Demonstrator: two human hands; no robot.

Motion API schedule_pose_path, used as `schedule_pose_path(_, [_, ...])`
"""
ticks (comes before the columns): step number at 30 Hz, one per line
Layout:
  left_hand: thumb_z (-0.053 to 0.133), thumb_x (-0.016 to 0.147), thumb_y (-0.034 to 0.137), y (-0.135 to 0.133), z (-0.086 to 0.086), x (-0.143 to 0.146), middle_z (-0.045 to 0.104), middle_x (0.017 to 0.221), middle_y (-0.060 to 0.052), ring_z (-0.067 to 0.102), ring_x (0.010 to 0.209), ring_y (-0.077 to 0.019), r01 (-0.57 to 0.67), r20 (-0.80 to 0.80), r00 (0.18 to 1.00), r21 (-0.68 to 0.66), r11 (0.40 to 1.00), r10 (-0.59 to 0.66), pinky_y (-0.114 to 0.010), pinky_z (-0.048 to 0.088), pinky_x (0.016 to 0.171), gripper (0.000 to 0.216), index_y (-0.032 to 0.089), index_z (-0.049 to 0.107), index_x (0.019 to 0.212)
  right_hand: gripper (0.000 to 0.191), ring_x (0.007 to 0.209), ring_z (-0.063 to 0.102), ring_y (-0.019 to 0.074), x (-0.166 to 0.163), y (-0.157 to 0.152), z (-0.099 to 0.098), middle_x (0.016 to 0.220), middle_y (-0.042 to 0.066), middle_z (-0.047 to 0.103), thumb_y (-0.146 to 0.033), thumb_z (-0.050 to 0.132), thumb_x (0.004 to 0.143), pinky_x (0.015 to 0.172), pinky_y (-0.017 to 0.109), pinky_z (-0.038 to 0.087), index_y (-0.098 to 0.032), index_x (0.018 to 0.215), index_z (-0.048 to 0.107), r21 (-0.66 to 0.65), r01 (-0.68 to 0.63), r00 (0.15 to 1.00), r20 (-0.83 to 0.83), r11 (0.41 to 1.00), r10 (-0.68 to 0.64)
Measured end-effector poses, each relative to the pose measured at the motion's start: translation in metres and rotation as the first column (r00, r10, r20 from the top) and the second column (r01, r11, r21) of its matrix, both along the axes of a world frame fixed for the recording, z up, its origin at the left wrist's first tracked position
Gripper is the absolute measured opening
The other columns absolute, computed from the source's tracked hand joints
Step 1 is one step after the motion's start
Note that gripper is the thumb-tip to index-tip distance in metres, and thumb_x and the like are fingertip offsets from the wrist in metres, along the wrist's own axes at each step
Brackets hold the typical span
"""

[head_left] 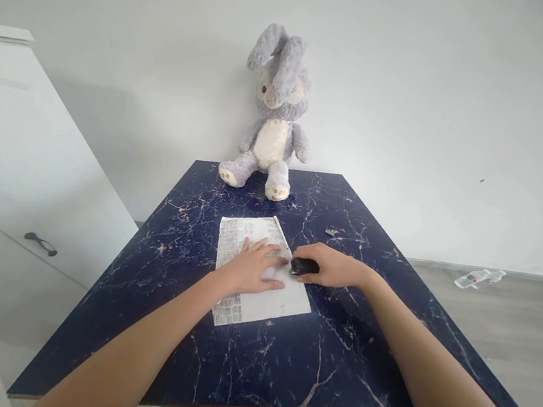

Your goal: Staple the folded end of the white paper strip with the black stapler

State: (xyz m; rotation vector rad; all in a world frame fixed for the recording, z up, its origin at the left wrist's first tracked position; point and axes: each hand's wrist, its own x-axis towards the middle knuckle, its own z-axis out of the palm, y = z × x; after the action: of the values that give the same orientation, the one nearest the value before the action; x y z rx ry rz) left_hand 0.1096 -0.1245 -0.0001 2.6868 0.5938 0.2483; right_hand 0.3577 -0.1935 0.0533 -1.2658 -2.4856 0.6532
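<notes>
A sheet of paper (265, 304) with dark writing or print down its left side lies on the table; whether more sheets are beneath it I cannot tell. My left hand (255, 268) rests flat on it with the fingers spread. My right hand (330, 264) is closed around a small black stapler (304, 265), whose front end is at the paper's right edge. Part of the stapler is hidden by my fingers. Beyond my right hand lies a small greyish piece (331, 231), perhaps a strip of staples.
The dark blue marbled table (294, 362) stands close to a white wall. At its far end sits a grey plush rabbit (271, 129). A white cabinet (18, 165) rises at the left. Crumpled clear packaging (479, 278) lies on the floor at the right.
</notes>
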Motion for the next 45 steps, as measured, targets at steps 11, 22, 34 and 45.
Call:
schedule_pose_path(11, [0.053,0.09,0.071,-0.004,0.002,0.001,0.04,0.159,-0.009,0.022,0.15,-0.0438,-0.026,-0.01,1.0,0.004,1.0,0.026,-0.075,0.007,0.116,0.066,0.032,0.053,0.143,0.047,0.089,0.058,0.0241,-0.033,0.004,-0.02,0.09,0.009,0.065,-0.042,0.024,0.109,0.083,0.036,0.042,-0.02,0.091,0.062,0.234,0.425,0.894,0.045,0.875,-0.446])
schedule_pose_path(22, [0.056,0.085,0.075,0.0,0.002,0.0,0.048,0.152,-0.014,0.037,0.144,-0.0383,-0.075,0.044,0.996,0.033,0.997,0.073,-0.062,0.017,0.119,0.078,0.025,0.049,0.144,0.033,0.098,0.061,0.0265,-0.035,0.003,-0.013,0.105,0.01,0.068,-0.04,0.039,0.106,0.084,0.037,0.044,-0.021,0.11,0.066,0.14,0.212,0.959,0.161,0.967,-0.233])
schedule_pose_path(34, [0.058,0.086,0.073,0.003,0.008,-0.005,0.048,0.155,-0.01,0.043,0.141,-0.0361,0.045,0.019,0.999,0.05,0.998,-0.046,-0.054,0.025,0.115,0.07,0.029,0.057,0.14,0.027,0.066,0.056,0.0175,0.055,0.009,0.004,0.081,0.003,0.065,-0.046,0.061,0.093,0.06,0.029,0.04,-0.019,0.092,0.062,-0.122,0.321,0.926,-0.167,0.939,-0.338])
schedule_pose_path(45, [0.045,0.102,0.035,0.006,0.019,-0.017,0.063,0.071,-0.004,0.056,0.067,-0.0167,-0.136,0.58,0.812,0.07,0.988,0.071,-0.032,0.045,0.069,0.04,0.02,0.06,0.068,0.011,0.079,0.059,0.0211,-0.065,0.021,-0.05,0.092,0.007,0.063,-0.025,0.06,0.087,0.073,0.033,0.046,-0.022,0.085,0.05,0.165,0.465,0.885,-0.11,0.87,-0.452])
